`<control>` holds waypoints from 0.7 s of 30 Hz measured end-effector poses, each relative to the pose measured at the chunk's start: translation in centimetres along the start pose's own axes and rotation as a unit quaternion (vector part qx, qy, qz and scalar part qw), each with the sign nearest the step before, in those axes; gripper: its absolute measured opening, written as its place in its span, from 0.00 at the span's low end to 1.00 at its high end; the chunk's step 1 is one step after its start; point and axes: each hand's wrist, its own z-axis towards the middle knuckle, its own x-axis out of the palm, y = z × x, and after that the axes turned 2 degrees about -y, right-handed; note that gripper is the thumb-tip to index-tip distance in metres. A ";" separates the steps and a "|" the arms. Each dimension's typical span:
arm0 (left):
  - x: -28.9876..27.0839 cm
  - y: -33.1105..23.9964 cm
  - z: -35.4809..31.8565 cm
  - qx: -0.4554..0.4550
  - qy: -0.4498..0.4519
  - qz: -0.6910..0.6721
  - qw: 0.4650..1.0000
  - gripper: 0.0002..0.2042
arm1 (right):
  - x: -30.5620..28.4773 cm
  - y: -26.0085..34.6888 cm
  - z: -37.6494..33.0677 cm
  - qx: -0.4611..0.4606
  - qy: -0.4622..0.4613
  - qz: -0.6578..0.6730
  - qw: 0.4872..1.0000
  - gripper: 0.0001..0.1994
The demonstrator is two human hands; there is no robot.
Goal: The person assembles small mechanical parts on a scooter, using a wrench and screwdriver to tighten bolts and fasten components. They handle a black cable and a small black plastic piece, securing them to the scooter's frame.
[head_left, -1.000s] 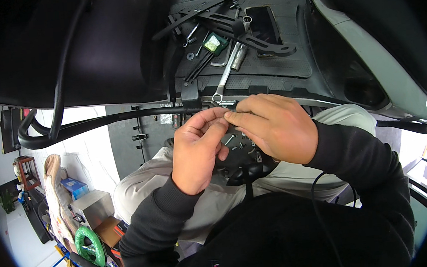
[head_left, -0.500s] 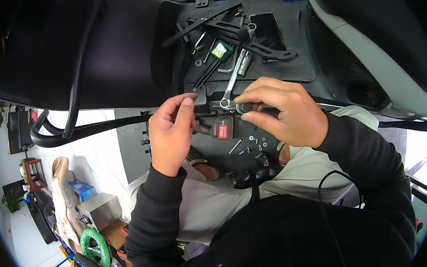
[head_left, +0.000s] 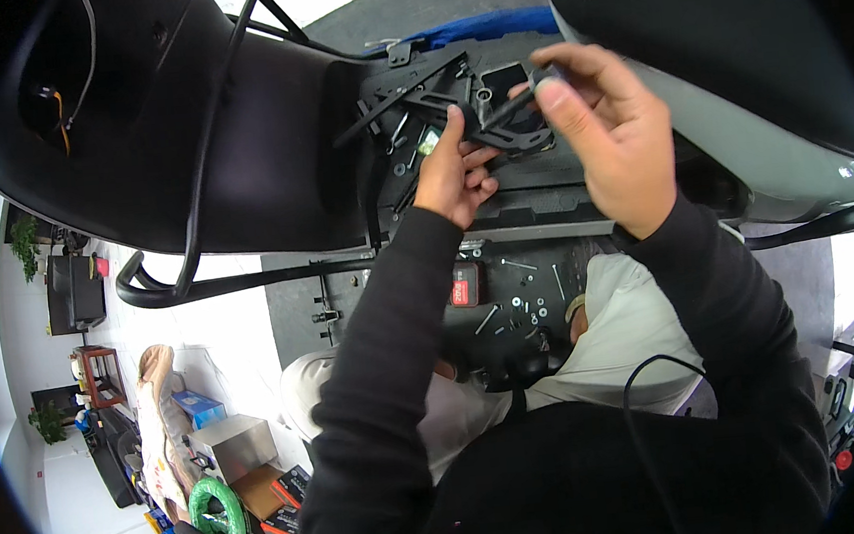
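Clutter sits far off at my eight o'clock: a green coil [head_left: 218, 511] and cardboard boxes [head_left: 228, 445] on the floor. Moving right, a black curved body panel [head_left: 186, 135] fills ten o'clock, with a black tube frame [head_left: 248, 281] running beneath it.

Near centre, my left hand [head_left: 455, 174] reaches up to twelve o'clock, fingers curled and its thumb pressed against the black metal bracket [head_left: 481, 127], steadying it rather than gripping round it. Below, at six o'clock from that hand, loose screws and washers [head_left: 525, 304] lie scattered on a dark mat beside a red battery pack [head_left: 464, 284].

At one o'clock, my right hand [head_left: 607, 137] is pinched shut on a small dark part [head_left: 540, 75] at the bracket's upper right end; I cannot tell exactly what it is.

My worry is that the pinch is only fingertip-deep, so the part could slip and drop among the loose hardware below. The bracket, held by little more than a thumb, might also shift if I push unevenly.
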 end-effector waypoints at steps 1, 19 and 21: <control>0.4 0.1 1.3 -0.014 0.038 -0.061 0.997 0.32 | 0.1 -0.1 -0.2 -0.003 0.016 0.003 1.000 0.15; 0.4 2.6 1.4 0.120 -0.006 -0.145 0.982 0.09 | -0.6 -1.7 0.8 -0.031 0.026 -0.117 0.992 0.13; 0.5 2.3 0.6 0.127 0.005 -0.174 0.976 0.09 | -0.5 -1.5 0.9 -0.026 0.028 -0.107 0.994 0.13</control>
